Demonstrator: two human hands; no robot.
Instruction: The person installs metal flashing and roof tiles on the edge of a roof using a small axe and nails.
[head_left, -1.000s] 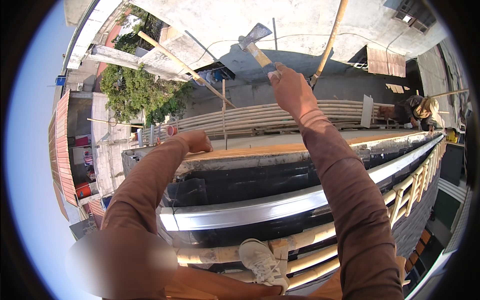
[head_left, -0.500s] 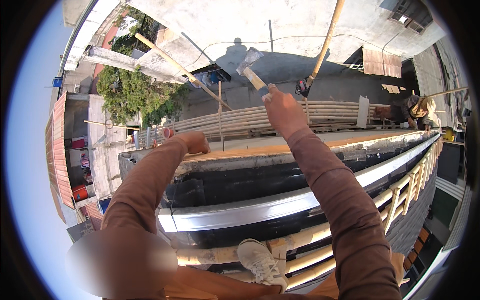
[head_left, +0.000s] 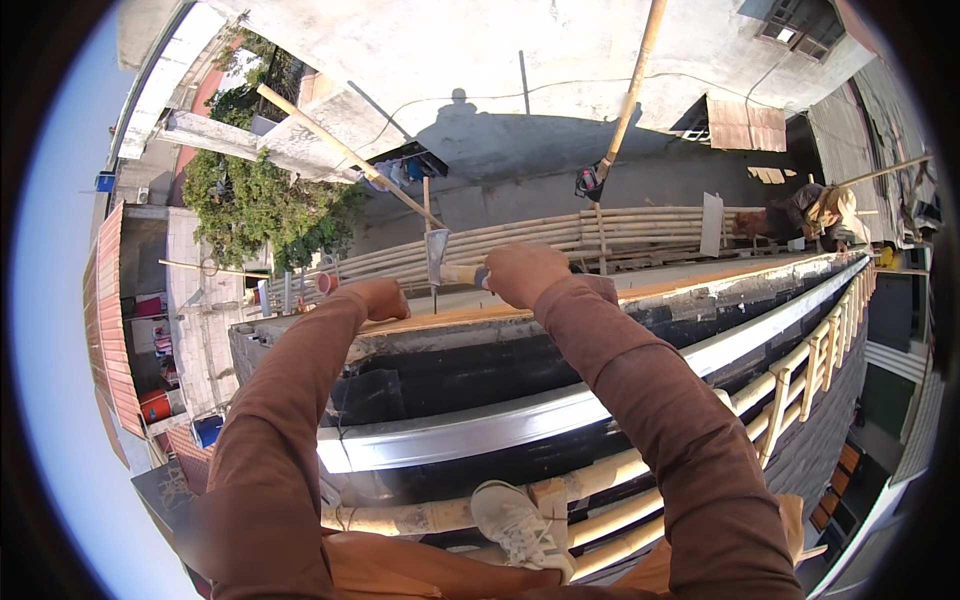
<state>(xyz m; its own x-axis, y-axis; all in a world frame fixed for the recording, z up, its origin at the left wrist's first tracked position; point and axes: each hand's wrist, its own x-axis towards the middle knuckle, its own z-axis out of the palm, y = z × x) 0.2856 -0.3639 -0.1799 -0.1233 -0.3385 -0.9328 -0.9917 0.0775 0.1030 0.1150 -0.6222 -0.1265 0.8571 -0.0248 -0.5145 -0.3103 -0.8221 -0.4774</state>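
My right hand [head_left: 525,272] is wrapped round the handle of a hatchet [head_left: 437,257] with a broad grey head and a pale wooden shaft. The tool lies nearly level, its head to the left, low over the wall top. My left hand [head_left: 380,298] is closed at the edge of an orange-brown board [head_left: 460,318] along the wall top; what its fingers hold, if anything, is hidden. A thin dark upright rod [head_left: 434,300] shows just below the hatchet head, between my hands.
Nearer me run a shiny metal channel [head_left: 470,445] and bamboo poles [head_left: 600,475], with my shoe [head_left: 515,520] on them. Beyond the wall stands a bamboo railing [head_left: 520,242], with a drop past it. A co-worker [head_left: 825,215] crouches at the far right.
My right hand has swung the hatchet down and to the left, from raised to low near my left hand. My left hand stays closed at the board's edge. The view has shifted slightly.
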